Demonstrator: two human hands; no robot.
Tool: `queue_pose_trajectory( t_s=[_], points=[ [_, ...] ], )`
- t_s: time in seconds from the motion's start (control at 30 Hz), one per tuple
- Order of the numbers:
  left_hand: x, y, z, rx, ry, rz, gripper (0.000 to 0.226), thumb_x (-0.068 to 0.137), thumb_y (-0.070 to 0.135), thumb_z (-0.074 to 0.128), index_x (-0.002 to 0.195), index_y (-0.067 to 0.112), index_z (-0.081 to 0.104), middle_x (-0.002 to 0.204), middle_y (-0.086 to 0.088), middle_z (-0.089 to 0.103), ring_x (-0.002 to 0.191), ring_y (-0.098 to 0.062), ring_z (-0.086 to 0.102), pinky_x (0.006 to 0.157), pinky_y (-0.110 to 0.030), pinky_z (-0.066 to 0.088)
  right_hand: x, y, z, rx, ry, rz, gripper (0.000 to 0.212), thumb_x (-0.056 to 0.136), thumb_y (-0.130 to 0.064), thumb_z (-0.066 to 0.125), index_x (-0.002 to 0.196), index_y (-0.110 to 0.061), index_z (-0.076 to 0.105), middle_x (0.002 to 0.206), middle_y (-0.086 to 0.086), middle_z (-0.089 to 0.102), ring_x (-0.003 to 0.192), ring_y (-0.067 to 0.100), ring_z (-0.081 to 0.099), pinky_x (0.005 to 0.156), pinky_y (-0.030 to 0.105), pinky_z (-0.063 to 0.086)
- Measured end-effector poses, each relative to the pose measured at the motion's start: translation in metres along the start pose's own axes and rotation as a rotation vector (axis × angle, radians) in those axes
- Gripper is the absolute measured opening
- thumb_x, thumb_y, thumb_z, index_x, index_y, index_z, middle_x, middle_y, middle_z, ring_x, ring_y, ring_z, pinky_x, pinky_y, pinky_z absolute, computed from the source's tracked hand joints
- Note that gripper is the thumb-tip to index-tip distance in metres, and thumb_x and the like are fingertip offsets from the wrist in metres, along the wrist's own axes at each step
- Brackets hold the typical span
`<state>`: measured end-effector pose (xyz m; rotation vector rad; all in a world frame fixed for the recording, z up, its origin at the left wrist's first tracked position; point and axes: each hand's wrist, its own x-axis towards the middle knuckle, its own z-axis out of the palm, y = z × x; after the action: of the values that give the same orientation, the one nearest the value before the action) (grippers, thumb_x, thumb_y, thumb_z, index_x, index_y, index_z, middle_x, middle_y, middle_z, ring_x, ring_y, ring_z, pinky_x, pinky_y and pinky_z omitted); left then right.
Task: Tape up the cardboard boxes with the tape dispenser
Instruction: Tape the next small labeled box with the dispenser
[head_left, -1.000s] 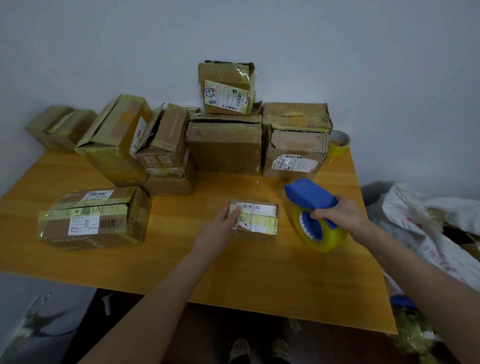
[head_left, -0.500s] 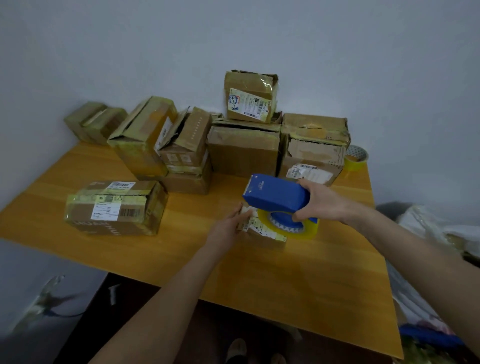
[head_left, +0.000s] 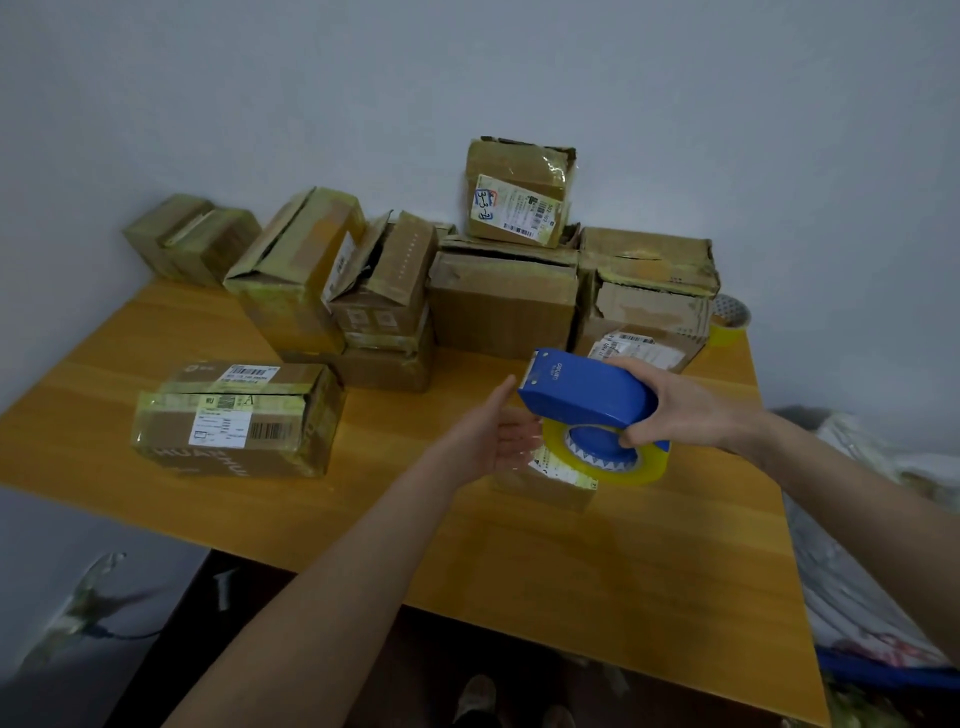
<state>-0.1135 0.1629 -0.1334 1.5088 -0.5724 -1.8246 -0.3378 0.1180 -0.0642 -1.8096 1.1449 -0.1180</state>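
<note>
Shows the small box (head_left: 545, 486) flat on the table (head_left: 571, 582), long axis left to right, mostly hidden beneath the tape dispenser (head_left: 587, 397) clasped in the curled right hand (head_left: 680, 410), the straight-fingered left hand (head_left: 493, 441) seemingly just off its left end.

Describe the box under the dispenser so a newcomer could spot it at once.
On the wooden table, look in front of the box pile along the wall. The small box lies flat beneath the blue dispenser in the right hand; it is flatter than every other box.
</note>
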Motion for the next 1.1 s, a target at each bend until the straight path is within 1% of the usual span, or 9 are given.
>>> queue_pose_trajectory(
  t_s=[0.1,0.17,0.27,0.4,0.53,0.7,0.87,1.0,1.1],
  points=[
    [0.003,0.0,-0.001,0.054,0.016,0.049,0.02,0.094,0.027,0.06,0.102,0.009,0.063,0.098,-0.005,0.066,0.084,-0.016,0.061,0.072,-0.026,0.053,0.003,0.001,0.0,-0.007,-0.009,0.006,0.071,0.076,0.002,0.074,0.123,-0.041,0.041,0.117,-0.004,0.052,0.103,0.012,0.056,0.073,0.019,0.046],
    [0.006,0.0,-0.006,0.015,0.028,0.064,0.012,0.094,0.018,0.06,0.101,0.008,0.061,0.096,-0.006,0.065,0.084,-0.017,0.062,0.077,-0.028,0.054,0.005,0.002,0.0,-0.003,-0.014,0.013,0.072,0.076,0.001,0.073,0.124,-0.04,0.04,0.117,-0.004,0.053,0.104,0.012,0.056,0.076,0.021,0.046],
    [0.006,0.001,-0.008,-0.035,0.002,0.077,0.02,0.097,0.025,0.055,0.108,0.009,0.062,0.099,-0.005,0.068,0.093,-0.019,0.064,0.078,-0.03,0.054,0.005,0.004,0.0,0.009,-0.012,0.022,0.072,0.075,0.002,0.072,0.127,-0.038,0.042,0.117,-0.002,0.053,0.103,0.013,0.056,0.077,0.022,0.047],
    [0.009,-0.008,0.001,0.141,-0.033,0.081,0.028,0.092,0.025,0.063,0.115,0.01,0.058,0.117,-0.009,0.063,0.108,-0.02,0.06,0.083,-0.03,0.055,0.003,0.011,-0.004,0.113,-0.011,0.057,0.075,0.077,0.01,0.067,0.13,-0.035,0.042,0.116,-0.001,0.052,0.099,0.013,0.057,0.071,0.019,0.045],
    [0.011,-0.017,0.012,0.047,-0.056,0.142,0.029,0.089,0.022,0.066,0.115,0.011,0.059,0.109,-0.005,0.067,0.098,-0.017,0.064,0.084,-0.028,0.055,0.001,0.022,-0.009,0.192,-0.005,0.089,0.077,0.074,0.011,0.068,0.129,-0.038,0.044,0.118,0.002,0.053,0.101,0.019,0.058,0.075,0.026,0.047],
    [0.01,-0.008,0.017,-0.026,-0.075,0.179,0.023,0.094,0.021,0.059,0.113,0.008,0.063,0.105,-0.002,0.068,0.097,-0.015,0.063,0.082,-0.026,0.054,-0.001,0.035,-0.014,0.297,0.034,0.107,0.079,0.055,-0.007,0.068,0.123,-0.042,0.05,0.118,0.006,0.059,0.106,0.026,0.06,0.087,0.041,0.051],
    [0.012,-0.001,0.025,0.063,-0.049,0.159,0.033,0.092,0.018,0.062,0.123,0.007,0.056,0.106,-0.006,0.063,0.091,-0.017,0.063,0.077,-0.025,0.056,0.002,0.042,-0.015,0.335,0.043,0.119,0.092,0.04,-0.021,0.074,0.127,-0.039,0.05,0.12,0.008,0.06,0.107,0.028,0.06,0.081,0.038,0.052],
    [0.014,0.002,0.028,0.005,-0.036,0.185,0.017,0.089,0.021,0.066,0.104,0.014,0.062,0.104,-0.006,0.066,0.091,-0.019,0.064,0.075,-0.025,0.057,0.002,0.044,-0.014,0.366,0.055,0.108,0.088,0.041,-0.019,0.073,0.123,-0.041,0.051,0.12,0.007,0.059,0.107,0.027,0.06,0.084,0.041,0.051],
    [0.014,0.003,0.03,0.094,-0.03,0.253,0.017,0.088,0.022,0.067,0.104,0.018,0.063,0.103,-0.003,0.066,0.09,-0.016,0.064,0.07,-0.021,0.055,0.002,0.045,-0.015,0.367,0.056,0.106,0.086,0.044,-0.014,0.074,0.123,-0.039,0.051,0.119,0.007,0.06,0.106,0.026,0.061,0.08,0.036,0.053]
  ],
)
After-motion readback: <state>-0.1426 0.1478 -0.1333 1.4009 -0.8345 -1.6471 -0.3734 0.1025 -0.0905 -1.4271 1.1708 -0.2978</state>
